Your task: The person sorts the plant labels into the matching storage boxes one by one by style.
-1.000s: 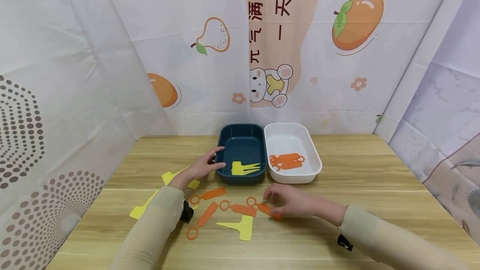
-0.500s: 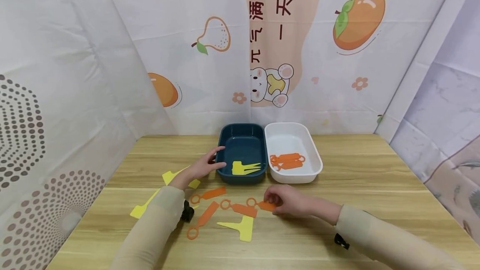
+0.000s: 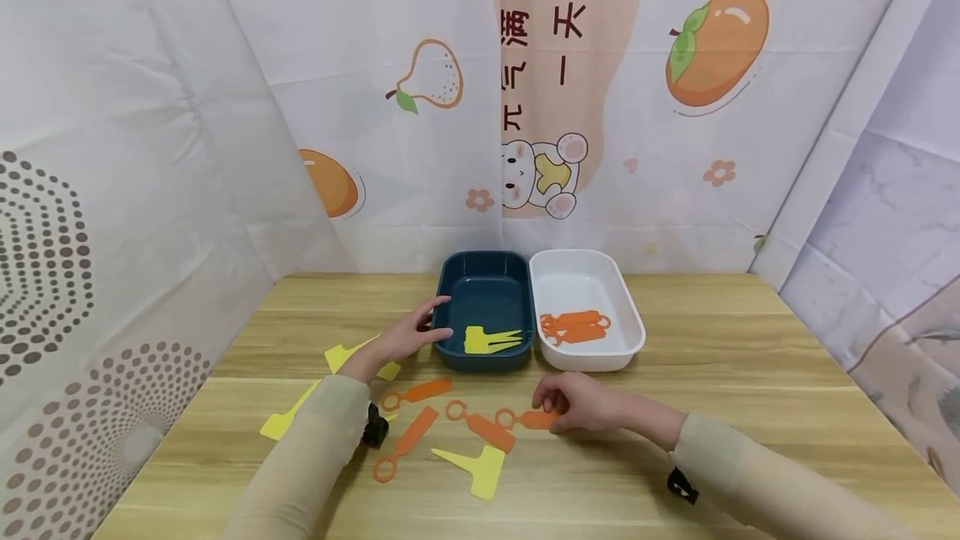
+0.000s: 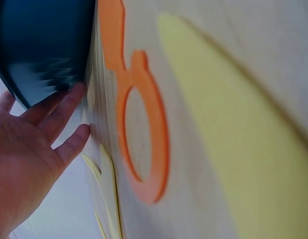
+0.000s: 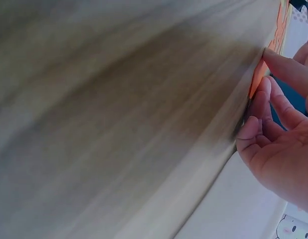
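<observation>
My right hand (image 3: 588, 402) pinches the end of a flat orange ring-ended plant tag (image 3: 534, 420) between thumb and fingers. In the right wrist view, this orange tag (image 5: 259, 74) sits between the thumb and index finger, at the table surface. My left hand (image 3: 408, 336) rests with spread, relaxed fingers at the left rim of the dark blue bin (image 3: 483, 362). Left of the pinched tag lies another orange tag (image 3: 489, 432), and nearer the front a yellow T-shaped plant tag (image 3: 486, 472). Inside the blue bin are several yellow tags (image 3: 476, 340); orange tags (image 3: 577, 327) lie in the white bin (image 3: 596, 362).
Two more orange tags lie between the arms, one at the back (image 3: 427, 390) and one in front (image 3: 412, 436). Yellow tags (image 3: 281, 423) lie around the left forearm, which partly covers them. A printed curtain (image 3: 450, 232) hangs behind the table.
My right hand has taken hold of the orange tag, whose end has swung upward to lie nearly level. The neighbouring orange tag and the yellow T-shaped tag have turned slightly. My left hand stays put.
</observation>
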### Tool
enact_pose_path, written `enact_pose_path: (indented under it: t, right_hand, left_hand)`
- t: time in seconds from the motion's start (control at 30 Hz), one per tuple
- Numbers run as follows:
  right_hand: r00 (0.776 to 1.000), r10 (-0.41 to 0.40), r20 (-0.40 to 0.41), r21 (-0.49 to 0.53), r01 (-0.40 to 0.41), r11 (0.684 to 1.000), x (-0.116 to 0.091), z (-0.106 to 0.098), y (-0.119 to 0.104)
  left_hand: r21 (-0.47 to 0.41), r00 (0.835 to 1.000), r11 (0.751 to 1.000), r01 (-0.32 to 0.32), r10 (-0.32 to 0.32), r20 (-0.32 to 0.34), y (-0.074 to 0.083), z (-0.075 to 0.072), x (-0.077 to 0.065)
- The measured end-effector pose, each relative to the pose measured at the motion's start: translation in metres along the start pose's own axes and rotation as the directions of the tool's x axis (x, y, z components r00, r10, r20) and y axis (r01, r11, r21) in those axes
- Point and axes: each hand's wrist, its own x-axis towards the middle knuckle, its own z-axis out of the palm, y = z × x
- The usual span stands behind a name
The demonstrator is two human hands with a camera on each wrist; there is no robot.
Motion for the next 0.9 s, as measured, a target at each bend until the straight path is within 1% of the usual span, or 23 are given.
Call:
enact_pose_path:
  t: [0.1, 0.2, 0.33, 0.47, 0.63, 0.67, 0.7, 0.8, 0.9]
  right_hand:
    - [1.000, -0.015, 0.008, -0.002, 0.015, 1.000, -0.001, 0.000, 0.002]
    - [1.000, -0.026, 0.006, -0.031, 0.026, 0.999, -0.001, 0.001, 0.003]
    - [1.000, -0.014, -0.011, -0.058, 0.014, 0.998, -0.004, 0.001, 0.004]
    - [0.999, 0.005, -0.045, -0.025, -0.006, 1.000, -0.008, 0.002, 0.004]
    - [0.995, -0.001, -0.102, 0.003, 0.001, 1.000, -0.013, -0.001, 0.006]
    - [0.994, -0.005, -0.109, 0.004, 0.005, 1.000, -0.014, -0.002, 0.007]
    - [0.993, -0.012, -0.121, 0.002, 0.012, 1.000, -0.015, -0.003, 0.007]
    - [0.986, -0.054, -0.158, -0.004, 0.054, 0.999, -0.017, -0.007, 0.008]
    - [0.980, -0.082, -0.178, 0.000, 0.084, 0.996, -0.020, -0.016, 0.005]
  left_hand:
    - [-0.006, 1.000, 1.000, 0.006, -0.006, -0.003, 0.000, 0.001, 0.000]
    - [-0.009, 1.000, 1.000, 0.007, -0.007, -0.006, -0.001, 0.001, 0.000]
    - [0.001, 1.000, 1.000, 0.000, 0.000, -0.004, 0.000, 0.001, -0.002]
    - [-0.003, 1.000, 1.000, 0.001, -0.001, -0.001, 0.001, 0.002, -0.002]
    - [-0.004, 1.000, 1.000, 0.007, -0.007, 0.002, 0.000, 0.001, 0.000]
    - [-0.004, 1.000, 1.000, 0.004, -0.004, 0.003, 0.000, 0.001, 0.000]
    - [-0.010, 1.000, 1.000, 0.008, -0.008, 0.008, 0.004, 0.000, -0.002]
    - [-0.011, 1.000, 1.000, 0.007, -0.007, 0.007, 0.003, 0.000, -0.002]
    - [-0.011, 1.000, 1.000, 0.016, -0.016, 0.003, 0.004, 0.001, -0.002]
